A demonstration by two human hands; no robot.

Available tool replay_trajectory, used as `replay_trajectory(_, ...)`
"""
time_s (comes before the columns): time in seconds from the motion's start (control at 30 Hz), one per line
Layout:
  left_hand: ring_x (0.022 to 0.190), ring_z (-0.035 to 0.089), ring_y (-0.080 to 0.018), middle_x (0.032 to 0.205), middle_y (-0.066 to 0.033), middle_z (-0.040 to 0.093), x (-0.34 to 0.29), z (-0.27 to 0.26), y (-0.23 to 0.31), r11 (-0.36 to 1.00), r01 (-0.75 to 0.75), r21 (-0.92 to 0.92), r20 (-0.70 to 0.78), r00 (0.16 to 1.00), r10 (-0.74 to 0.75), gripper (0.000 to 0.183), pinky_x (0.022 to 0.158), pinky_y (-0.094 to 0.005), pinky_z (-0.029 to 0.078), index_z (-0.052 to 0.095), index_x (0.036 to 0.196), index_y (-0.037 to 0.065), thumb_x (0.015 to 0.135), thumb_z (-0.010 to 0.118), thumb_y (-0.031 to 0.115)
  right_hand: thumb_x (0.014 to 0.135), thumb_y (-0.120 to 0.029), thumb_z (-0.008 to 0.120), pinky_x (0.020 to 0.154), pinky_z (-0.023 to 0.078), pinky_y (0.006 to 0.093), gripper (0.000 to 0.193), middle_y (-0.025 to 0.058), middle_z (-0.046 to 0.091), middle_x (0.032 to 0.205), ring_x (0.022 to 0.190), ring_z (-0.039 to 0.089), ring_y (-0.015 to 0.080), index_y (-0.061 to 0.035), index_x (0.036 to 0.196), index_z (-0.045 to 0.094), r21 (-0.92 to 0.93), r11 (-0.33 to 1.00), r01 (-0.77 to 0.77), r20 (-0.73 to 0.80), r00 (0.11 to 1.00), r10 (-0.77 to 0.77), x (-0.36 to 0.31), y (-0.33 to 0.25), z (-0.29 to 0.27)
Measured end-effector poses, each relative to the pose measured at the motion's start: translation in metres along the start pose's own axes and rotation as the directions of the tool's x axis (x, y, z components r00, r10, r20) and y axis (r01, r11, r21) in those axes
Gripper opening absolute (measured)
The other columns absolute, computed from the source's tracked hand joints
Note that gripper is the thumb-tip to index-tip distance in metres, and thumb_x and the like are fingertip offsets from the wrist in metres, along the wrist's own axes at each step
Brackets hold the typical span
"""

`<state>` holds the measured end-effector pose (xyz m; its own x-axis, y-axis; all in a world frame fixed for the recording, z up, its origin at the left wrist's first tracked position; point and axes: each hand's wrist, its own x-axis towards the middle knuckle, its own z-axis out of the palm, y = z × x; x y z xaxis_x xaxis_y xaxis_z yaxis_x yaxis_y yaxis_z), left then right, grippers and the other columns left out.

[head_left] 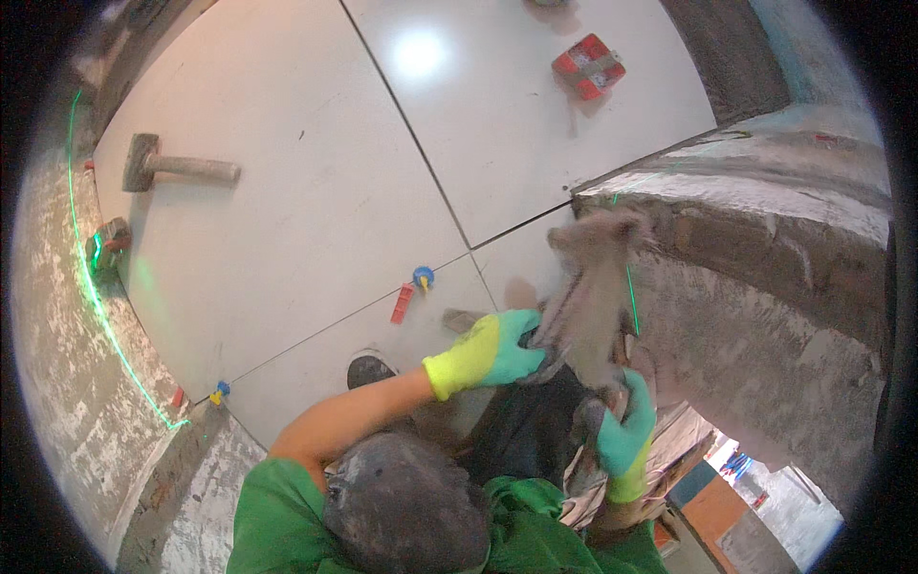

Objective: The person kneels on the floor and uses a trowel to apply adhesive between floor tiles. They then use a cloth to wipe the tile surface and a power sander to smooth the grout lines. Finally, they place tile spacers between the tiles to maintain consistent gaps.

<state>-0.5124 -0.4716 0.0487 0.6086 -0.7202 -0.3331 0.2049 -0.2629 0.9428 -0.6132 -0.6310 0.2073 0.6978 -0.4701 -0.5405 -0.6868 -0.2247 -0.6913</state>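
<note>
My left hand (492,351), in a teal and yellow glove, grips the lower left side of a grey, mortar-coloured mass (595,287) that is blurred and raised against a rough cement ledge (765,239). My right hand (626,432), gloved the same way, is closed around the lower end of that mass. Something dark (526,430) hangs just below, between both hands; what it is cannot be told. A green sleeve and a dusty dark cap (402,507) fill the bottom edge.
Large pale floor tiles (316,191) lie ahead, with blue and red levelling clips (413,287) in the joints. On the tiles are a rubber mallet (158,165) at the left and a red block (588,65) at the far right. A green laser line (96,297) runs along bare concrete at the left.
</note>
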Motion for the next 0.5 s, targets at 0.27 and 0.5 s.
replay_trajectory(0.27,0.069,0.062,-0.0242,0.077,-0.0176,0.063,-0.055,-0.007,-0.017,0.862,0.402,-0.308,0.086,0.914,-0.395,0.037,0.065,-0.0415,0.048,0.06,0.089,-0.003,0.085,0.068,0.034,0.089,-0.023,0.063,0.065,0.052,0.029,0.032,0.0079,0.067,0.084,0.074,0.063,0.0122,0.0027,0.107,0.067,-0.436,0.892,0.122,0.563,0.81,0.164,0.118,-0.043,0.038)
replay_trajectory(0.5,0.071,0.064,-0.0198,0.08,-0.0146,0.066,-0.037,-0.005,-0.031,0.89,0.321,-0.323,0.027,0.943,-0.331,0.034,0.066,-0.038,0.052,0.062,0.097,-0.002,0.089,0.063,0.031,0.095,-0.022,0.06,0.055,0.051,0.0287,0.026,0.0047,0.064,0.077,0.063,0.062,0.0121,0.0025,0.101,0.066,-0.273,0.953,-0.135,0.671,0.683,0.289,0.145,-0.051,0.051)
